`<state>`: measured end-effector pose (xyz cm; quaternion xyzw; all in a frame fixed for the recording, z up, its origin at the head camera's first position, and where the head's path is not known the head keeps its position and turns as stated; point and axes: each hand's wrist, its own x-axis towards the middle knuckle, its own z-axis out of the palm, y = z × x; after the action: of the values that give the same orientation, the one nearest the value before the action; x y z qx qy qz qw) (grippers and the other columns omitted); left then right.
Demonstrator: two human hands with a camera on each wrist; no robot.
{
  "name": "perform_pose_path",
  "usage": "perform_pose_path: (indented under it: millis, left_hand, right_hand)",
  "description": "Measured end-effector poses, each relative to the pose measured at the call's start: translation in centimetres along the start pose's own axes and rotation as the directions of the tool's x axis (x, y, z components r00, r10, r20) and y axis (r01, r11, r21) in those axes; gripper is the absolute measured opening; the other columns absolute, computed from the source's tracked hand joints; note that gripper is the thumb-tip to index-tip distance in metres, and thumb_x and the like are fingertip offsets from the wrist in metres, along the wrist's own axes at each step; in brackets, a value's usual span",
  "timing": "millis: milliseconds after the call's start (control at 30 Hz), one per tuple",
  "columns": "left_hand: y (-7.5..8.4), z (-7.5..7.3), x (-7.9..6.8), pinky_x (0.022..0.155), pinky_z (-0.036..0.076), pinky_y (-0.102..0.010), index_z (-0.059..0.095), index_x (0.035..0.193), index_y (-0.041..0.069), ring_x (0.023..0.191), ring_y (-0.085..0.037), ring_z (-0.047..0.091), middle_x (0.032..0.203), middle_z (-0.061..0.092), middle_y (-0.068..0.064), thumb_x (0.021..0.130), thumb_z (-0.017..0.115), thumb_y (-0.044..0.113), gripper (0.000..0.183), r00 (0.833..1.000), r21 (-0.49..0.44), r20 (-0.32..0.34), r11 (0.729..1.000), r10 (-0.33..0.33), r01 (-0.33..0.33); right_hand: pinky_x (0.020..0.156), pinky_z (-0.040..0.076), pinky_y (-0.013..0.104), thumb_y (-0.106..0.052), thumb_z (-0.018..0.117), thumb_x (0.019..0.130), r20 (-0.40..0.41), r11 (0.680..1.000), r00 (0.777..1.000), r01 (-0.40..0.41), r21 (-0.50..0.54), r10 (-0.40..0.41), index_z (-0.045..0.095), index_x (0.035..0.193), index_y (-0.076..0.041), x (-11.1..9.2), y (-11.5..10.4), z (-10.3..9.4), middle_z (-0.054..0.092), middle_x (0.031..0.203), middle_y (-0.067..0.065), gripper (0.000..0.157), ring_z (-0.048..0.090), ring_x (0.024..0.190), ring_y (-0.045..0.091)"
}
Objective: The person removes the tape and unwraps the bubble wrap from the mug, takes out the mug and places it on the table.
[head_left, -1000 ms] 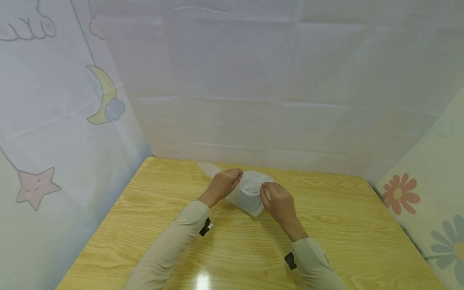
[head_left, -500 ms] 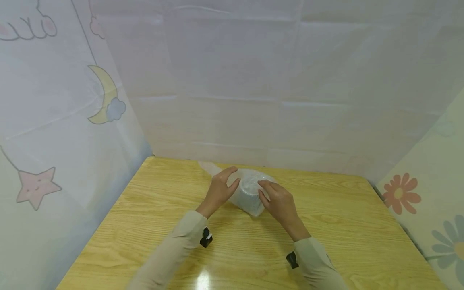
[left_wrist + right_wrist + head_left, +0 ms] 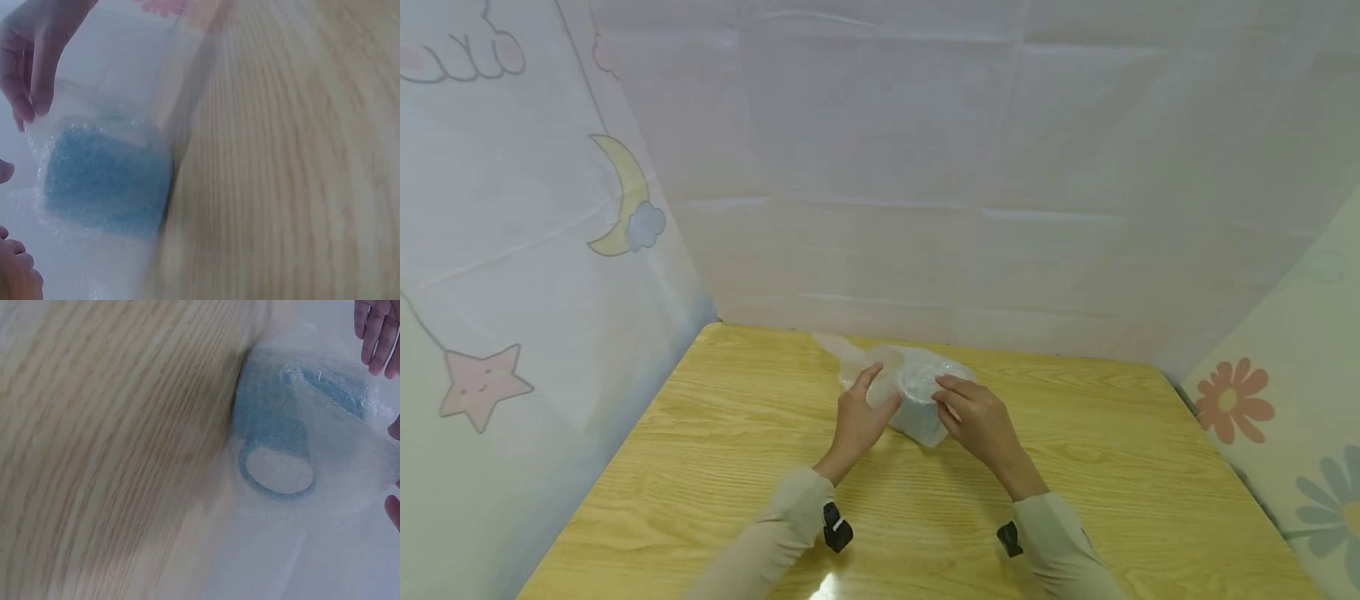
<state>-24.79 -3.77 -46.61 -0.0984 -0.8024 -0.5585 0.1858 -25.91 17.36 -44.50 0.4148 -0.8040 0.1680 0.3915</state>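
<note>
A blue mug stands on the table wrapped in clear bubble wrap; through the film a blue ring with a pale middle, seemingly its handle, shows in the right wrist view. My right hand pinches the edge of the wrap at the mug's top right, thumb against fingertips. Thumb and fingers spread apart, my left hand is held at the wrap's left side and grips nothing; whether its thumb touches the film is unclear. A loose tail of wrap trails to the back left.
Underneath is a wood-grain table. A pale cloth backdrop rises right behind its far edge, with printed cloth walls on both sides. A black wrist mount sits on the left sleeve.
My left hand has let go of its pinch, spread its fingers and drawn slightly nearer and right. A flap of wrap now shows above it. My right hand stays almost in place.
</note>
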Motion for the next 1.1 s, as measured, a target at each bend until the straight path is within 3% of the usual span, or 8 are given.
perform_pose_path:
  millis: [133,333,600,1100]
  left_hand:
    - [0.2,0.7,-0.5,0.105,0.036,-0.051,0.047,0.143,0.006,0.133,-0.033,0.041,0.144,0.047,-0.013,0.087,0.073,0.023,0.064,0.993,-0.048,0.039,0.993,-0.108,0.110]
    - [-0.1,1.9,-1.0,0.108,0.032,-0.049,0.042,0.147,0.006,0.135,-0.031,0.036,0.147,0.042,-0.012,0.086,0.075,0.030,0.073,0.985,-0.089,0.083,0.984,-0.148,0.156]
    - [-0.4,2.7,-1.2,0.108,0.031,-0.049,0.040,0.147,0.004,0.136,-0.033,0.034,0.149,0.038,-0.014,0.085,0.077,0.033,0.078,0.991,-0.134,0.070,0.983,-0.114,0.122]
    - [-0.8,3.7,-1.2,0.109,0.031,-0.043,0.051,0.139,0.002,0.136,-0.027,0.037,0.146,0.042,-0.014,0.086,0.076,0.027,0.064,0.999,-0.122,0.014,0.992,-0.041,0.042]
  right_hand:
    - [0.075,0.057,0.042,0.003,0.079,0.068,0.031,1.000,1.000,-0.006,-0.024,0.007,0.073,0.083,-0.002,-0.2,0.1,0.0,0.070,0.103,0.017,0.016,0.067,0.095,0.032]
    - [0.078,0.056,0.042,0.006,0.076,0.068,0.063,0.999,0.998,-0.023,-0.034,0.025,0.073,0.084,0.000,-0.2,-0.2,-0.1,0.070,0.100,0.017,0.017,0.067,0.095,0.033]
    - [0.078,0.056,0.040,0.006,0.078,0.069,0.067,0.998,0.996,-0.050,-0.050,0.053,0.074,0.088,0.001,-0.3,-0.5,-0.1,0.070,0.100,0.017,0.020,0.066,0.095,0.033]
    - [0.074,0.057,0.039,0.005,0.078,0.071,0.031,0.996,0.997,-0.070,-0.046,0.072,0.074,0.090,0.003,-0.6,-0.7,-0.2,0.069,0.101,0.018,0.019,0.066,0.093,0.034]
